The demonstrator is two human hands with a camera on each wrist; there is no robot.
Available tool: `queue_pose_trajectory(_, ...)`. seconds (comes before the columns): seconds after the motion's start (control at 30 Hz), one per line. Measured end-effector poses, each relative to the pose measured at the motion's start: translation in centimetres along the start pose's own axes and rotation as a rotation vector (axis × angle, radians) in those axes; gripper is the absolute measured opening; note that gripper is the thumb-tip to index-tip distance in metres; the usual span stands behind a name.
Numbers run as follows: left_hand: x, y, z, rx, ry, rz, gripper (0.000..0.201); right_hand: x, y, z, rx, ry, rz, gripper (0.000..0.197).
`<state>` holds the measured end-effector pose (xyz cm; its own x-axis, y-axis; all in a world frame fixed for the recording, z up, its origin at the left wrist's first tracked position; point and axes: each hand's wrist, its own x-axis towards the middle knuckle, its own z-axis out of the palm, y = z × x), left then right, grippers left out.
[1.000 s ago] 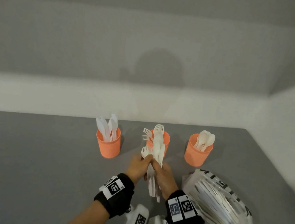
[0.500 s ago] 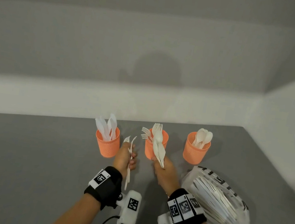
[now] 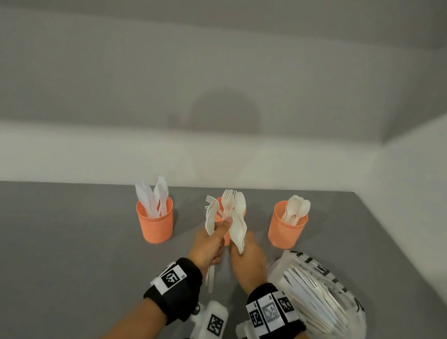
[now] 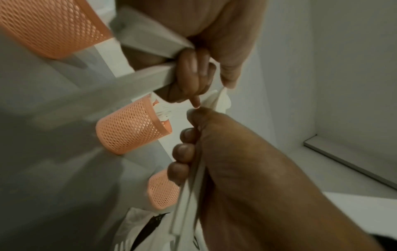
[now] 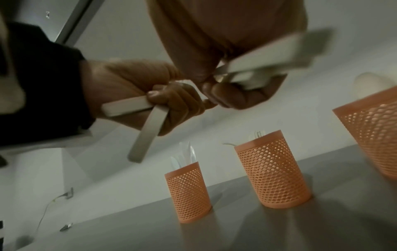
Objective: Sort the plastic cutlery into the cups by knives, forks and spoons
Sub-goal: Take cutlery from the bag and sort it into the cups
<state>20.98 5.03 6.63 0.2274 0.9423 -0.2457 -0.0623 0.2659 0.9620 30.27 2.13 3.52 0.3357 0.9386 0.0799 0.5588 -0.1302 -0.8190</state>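
Grey desk (image 3: 34,243), centre frame: left hand (image 3: 210,246) grips forks (image 3: 211,218); right hand (image 3: 249,262) grips spoons (image 3: 237,228); both meet before middle cup (image 5: 272,171).

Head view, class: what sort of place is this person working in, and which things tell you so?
Probably a plain staged work corner, not a lived-in kitchen: a bare grey table set against blank pale walls, with three matching orange cups in a row and a bag of plastic cutlery.
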Motion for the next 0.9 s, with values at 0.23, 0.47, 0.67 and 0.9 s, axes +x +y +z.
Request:
queue_pose_trajectory(0.23,1.0,1.4,0.9,0.191,0.11,0.137,0.014,-0.4,0.3,-1.3,0.001,-0.007,-0.019,0.022)
queue_pose_trajectory(0.47,2.7,2.9,0.9,0.821,-0.018,0.421,0.021,-0.3,1.2,-2.7,-0.074,0.008,-0.012,0.012)
queue_pose_trajectory(0.67,3.8,4.3,1.2,0.899,-0.055,0.546,0.023,-0.3,2.1,-3.1,-0.11,-0.018,-0.028,0.018)
queue_pose_trajectory(0.9,2.7,3.4,1.4,0.325,0.06,0.346,0.024,-0.3,1.9,-2.8,-0.122,-0.036,-0.054,0.014)
